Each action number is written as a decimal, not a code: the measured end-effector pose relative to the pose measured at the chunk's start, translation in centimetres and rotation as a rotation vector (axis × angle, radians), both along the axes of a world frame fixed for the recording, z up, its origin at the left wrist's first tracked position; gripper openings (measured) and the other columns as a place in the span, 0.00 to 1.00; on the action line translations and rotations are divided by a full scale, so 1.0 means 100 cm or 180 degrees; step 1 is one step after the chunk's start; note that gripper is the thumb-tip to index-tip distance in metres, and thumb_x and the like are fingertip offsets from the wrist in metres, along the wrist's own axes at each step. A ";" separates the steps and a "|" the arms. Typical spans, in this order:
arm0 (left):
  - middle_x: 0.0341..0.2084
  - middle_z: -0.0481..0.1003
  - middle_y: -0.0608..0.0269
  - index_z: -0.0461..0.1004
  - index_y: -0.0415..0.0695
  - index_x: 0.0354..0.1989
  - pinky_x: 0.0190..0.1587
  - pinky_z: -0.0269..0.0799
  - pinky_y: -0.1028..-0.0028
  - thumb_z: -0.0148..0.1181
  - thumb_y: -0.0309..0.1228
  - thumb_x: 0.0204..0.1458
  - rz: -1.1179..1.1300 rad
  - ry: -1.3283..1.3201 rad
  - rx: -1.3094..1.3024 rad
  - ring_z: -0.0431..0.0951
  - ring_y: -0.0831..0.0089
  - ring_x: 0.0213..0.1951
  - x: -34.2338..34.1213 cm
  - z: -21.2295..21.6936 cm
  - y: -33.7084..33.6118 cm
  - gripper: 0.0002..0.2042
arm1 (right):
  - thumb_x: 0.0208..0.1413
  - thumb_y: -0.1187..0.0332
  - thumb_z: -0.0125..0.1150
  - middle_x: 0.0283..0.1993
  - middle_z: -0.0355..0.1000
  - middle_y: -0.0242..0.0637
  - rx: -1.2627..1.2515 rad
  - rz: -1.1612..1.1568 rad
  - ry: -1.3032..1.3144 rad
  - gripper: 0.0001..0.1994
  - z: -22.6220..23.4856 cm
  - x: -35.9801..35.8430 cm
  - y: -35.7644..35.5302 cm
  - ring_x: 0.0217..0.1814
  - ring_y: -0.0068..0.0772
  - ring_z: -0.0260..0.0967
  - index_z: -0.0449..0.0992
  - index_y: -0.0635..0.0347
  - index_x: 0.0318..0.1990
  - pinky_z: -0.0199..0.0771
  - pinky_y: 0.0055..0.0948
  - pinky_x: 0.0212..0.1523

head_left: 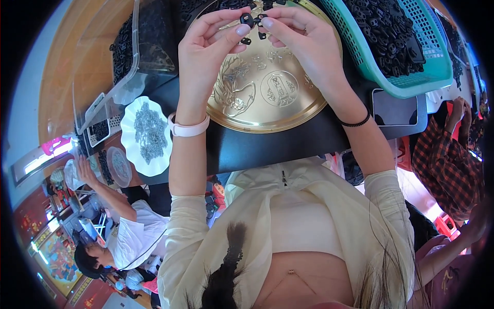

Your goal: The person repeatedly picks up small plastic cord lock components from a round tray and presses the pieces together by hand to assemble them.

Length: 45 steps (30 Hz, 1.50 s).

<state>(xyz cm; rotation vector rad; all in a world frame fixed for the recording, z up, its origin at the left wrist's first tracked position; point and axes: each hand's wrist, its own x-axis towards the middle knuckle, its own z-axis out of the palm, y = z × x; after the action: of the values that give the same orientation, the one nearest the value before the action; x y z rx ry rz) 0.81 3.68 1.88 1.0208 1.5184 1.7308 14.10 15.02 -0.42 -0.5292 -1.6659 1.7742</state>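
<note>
Thumb and fingertips of the left hand (204,46) are pinching a small rounded black piece (247,20), while those of the right hand (311,44) are clamping a second black piece (263,20) that is facing it. Each grip is holding its own part, and both parts are hovering over the far half of a round embossed gold tray (257,116) on the black tabletop (236,150). Fingers are partly covering the meeting point, so I cannot tell whether the pieces are already joining.

The step in hand is probably fitting these two together; the next move is likely calling for aligned ends and a steady, even push. To the left, a white scalloped dish (127,129) is holding shiny metal bits (151,131); to the right, a turquoise basket (426,82) is carrying heaped black parts (386,36).
</note>
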 end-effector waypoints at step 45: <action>0.28 0.74 0.59 0.79 0.45 0.35 0.37 0.68 0.69 0.59 0.31 0.47 0.0143 0.2648 -0.1588 0.73 0.63 0.31 -0.001 -0.015 -0.030 0.09 | 0.55 0.68 0.54 0.45 0.73 0.35 0.3568 -0.0402 -0.1077 0.12 -0.001 -0.001 -0.002 0.42 0.36 0.72 0.75 0.57 0.47 0.72 0.29 0.42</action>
<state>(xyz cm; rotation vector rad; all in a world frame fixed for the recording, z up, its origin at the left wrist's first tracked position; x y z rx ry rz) 0.74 0.64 0.41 1.5103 2.3236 0.8571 14.02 14.86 -0.53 -0.3795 -2.4358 0.4622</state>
